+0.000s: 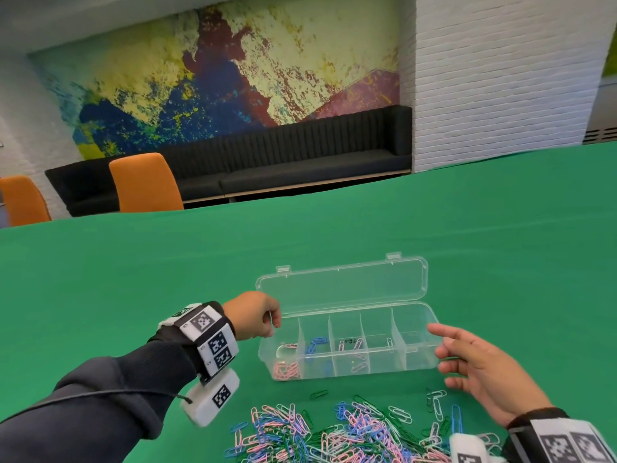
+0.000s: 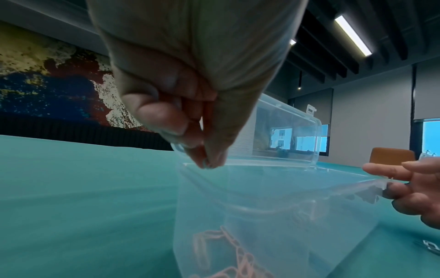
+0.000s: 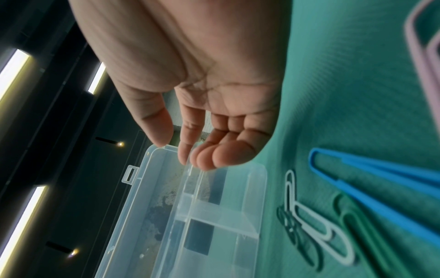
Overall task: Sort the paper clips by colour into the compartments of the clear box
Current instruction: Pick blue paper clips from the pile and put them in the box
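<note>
The clear box (image 1: 417,355) stands on the green table with its lid (image 1: 344,289) folded back. Its leftmost compartment holds pink clips (image 1: 287,369), and the one beside it holds blue clips (image 1: 315,344). The middle compartment has a few pale clips, the fourth has one white clip (image 1: 389,342), and the rightmost shows none. My left hand (image 1: 272,324) hovers over the box's left end and pinches a thin paper clip (image 1: 271,317) of unclear colour. In the left wrist view the left hand (image 2: 209,162) is pinched above the box (image 2: 262,216). My right hand (image 1: 440,349) is open, with straight fingers against the box's right end.
A mixed pile of clips (image 1: 334,432) in pink, blue, green and white lies between the box and me. A blue clip (image 3: 371,178) and a white clip (image 3: 309,235) lie under my right wrist. Orange chairs (image 1: 143,182) and a black bench stand beyond the table's far edge.
</note>
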Motion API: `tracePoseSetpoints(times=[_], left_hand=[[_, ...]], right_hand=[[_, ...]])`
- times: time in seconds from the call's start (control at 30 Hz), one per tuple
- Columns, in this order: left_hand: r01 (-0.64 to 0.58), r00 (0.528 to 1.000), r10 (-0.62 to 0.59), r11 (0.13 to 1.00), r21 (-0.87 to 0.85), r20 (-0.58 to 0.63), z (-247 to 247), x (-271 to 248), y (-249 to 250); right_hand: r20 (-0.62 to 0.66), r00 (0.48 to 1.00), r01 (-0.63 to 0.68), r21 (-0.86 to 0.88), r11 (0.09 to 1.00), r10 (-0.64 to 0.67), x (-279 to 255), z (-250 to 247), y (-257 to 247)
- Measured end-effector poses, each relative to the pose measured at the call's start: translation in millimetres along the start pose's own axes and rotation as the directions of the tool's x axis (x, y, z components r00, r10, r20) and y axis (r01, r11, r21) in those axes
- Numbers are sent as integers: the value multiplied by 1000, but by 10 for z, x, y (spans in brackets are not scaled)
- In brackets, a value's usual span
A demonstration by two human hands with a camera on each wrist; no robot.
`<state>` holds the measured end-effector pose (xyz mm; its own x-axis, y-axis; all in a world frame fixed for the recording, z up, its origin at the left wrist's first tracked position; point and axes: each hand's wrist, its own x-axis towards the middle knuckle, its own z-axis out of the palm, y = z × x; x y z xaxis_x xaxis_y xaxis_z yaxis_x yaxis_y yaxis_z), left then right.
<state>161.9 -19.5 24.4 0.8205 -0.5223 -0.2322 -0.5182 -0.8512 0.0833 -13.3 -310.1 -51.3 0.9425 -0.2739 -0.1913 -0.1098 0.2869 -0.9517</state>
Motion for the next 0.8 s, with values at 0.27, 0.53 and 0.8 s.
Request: tracePoseSetpoints(times=[0.27,0.53,0.8], left_hand=[[39,999,-39,985,-170,3,-38,-56,46],[-149,989,122,869,-472,-87,-95,-46,709],[-218,961,160,940,-263,-225,-49,108,1129]], right_hand=[[7,1000,5,14,1000,-5,9,-8,17],[-3,1000,-1,-5,1000,1,-14,-5,-14],[1,1000,-4,-15,1000,4,-4,-9,-12]])
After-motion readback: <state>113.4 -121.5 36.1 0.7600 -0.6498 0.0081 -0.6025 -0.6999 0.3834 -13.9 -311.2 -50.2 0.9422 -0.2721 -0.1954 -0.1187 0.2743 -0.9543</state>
